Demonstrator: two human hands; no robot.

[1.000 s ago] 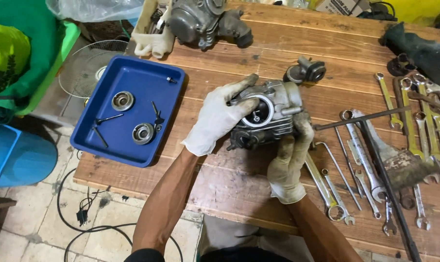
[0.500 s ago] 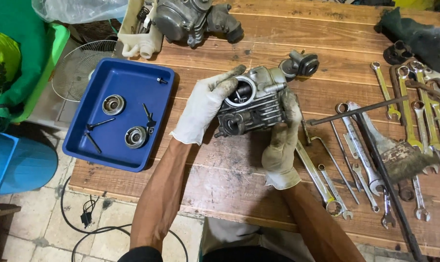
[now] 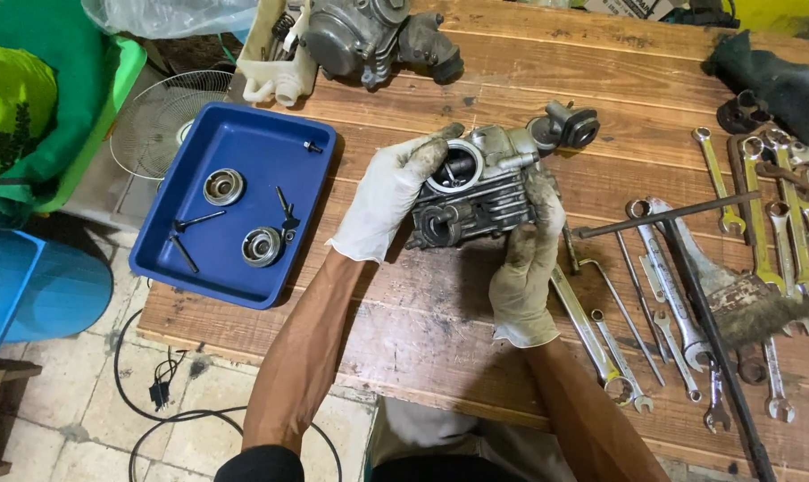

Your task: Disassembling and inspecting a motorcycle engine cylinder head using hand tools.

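**Engine part held in both gloved hands, tilted up over the tabletop**

The wooden tabletop (image 3: 404, 348) carries everything here. On its left part lies a blue tray (image 3: 244, 277) with two round metal seats, some thin valve-like pins and a small bolt inside. At the far edge stands another grey engine assembly (image 3: 360, 36), well apart from the hands. On the right side many wrenches (image 3: 762, 223) lie in a loose row, with a long dark bar (image 3: 717, 339) across them.

Compared with one second ago, the grey cylinder head (image 3: 480, 192) sits higher and more to the left in the view, and it is turned so that its round opening now faces more toward the camera. The small round part (image 3: 570, 129) behind it, earlier well apart, now looks just beside it; I cannot tell if they touch. I judge that the person is turning the piece to inspect it, not yet setting it down.

The left hand (image 3: 391, 196), in a dirty white glove, wraps the left side; its fingers (image 3: 431, 147) are curled over the rim of the round opening. The right hand (image 3: 525, 259) grips from below on the right, fingers closed against the finned body, thumb pressed on the side.
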